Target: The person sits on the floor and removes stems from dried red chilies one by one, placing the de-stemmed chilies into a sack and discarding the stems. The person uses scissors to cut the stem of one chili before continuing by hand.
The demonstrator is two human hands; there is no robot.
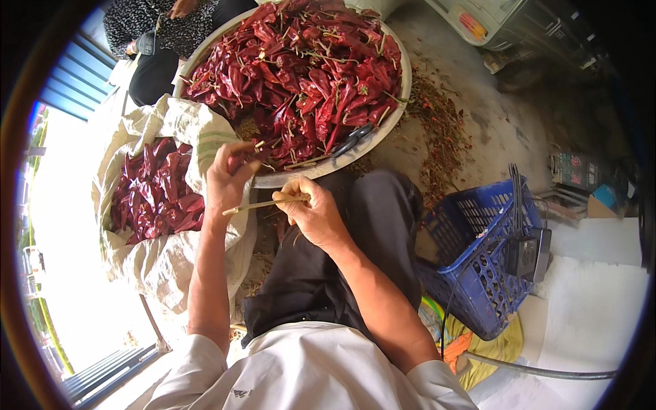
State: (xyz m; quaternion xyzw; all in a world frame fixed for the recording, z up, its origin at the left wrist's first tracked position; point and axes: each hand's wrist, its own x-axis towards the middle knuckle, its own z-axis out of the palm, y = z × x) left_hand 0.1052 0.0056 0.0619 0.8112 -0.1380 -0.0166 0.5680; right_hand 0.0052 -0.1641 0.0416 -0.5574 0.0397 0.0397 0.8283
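Observation:
My left hand (225, 177) is at the near-left rim of a wide round basin (405, 77), its fingers pinched on a dried red chilli pepper (238, 160). The basin is heaped with dried red chillies (318, 82), many with pale stems. In front of my lap, my right hand (313, 210) grips a thin straight stick (251, 206) that points left towards my left wrist. To the left, a white woven sack (154, 266) with a rolled-down mouth holds more dried chillies (159, 189). A black looped object (353, 139), possibly a tool's handles, rests inside the basin's near rim.
Another person (159, 31) sits beyond the basin at upper left. Stems and chilli scraps (443, 133) litter the floor at right. A blue plastic basket (476, 261) stands right of my knee, with a black device (528, 253) against it. A grey hose or pipe (538, 370) lies lower right.

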